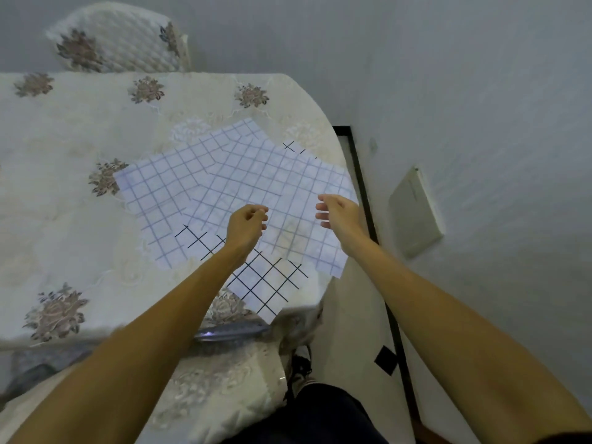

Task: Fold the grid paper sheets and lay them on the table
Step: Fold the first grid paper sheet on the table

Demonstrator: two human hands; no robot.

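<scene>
Several grid paper sheets lie flat and overlapping on the right end of the table (pixel 64 193). A blue-lined sheet (pixel 153 190) sits at the left, and another blue-lined sheet (pixel 275 174) lies on top toward the right edge. A black-lined sheet (pixel 266 283) pokes out at the near side, over the table's edge. My left hand (pixel 248 224) hovers over the middle of the pile, fingers curled in against the thumb, with nothing visible in them. My right hand (pixel 336 213) hovers over the pile's right edge, its fingers loosely spread and holding nothing.
A cream cloth with brown flowers covers the table. A chair back (pixel 118 40) in matching fabric stands at the far side. A seat cushion (pixel 224 379) lies below the near edge, beside my leg (pixel 320 415). The wall (pixel 480 91) with a white plate (pixel 416 213) is close on the right.
</scene>
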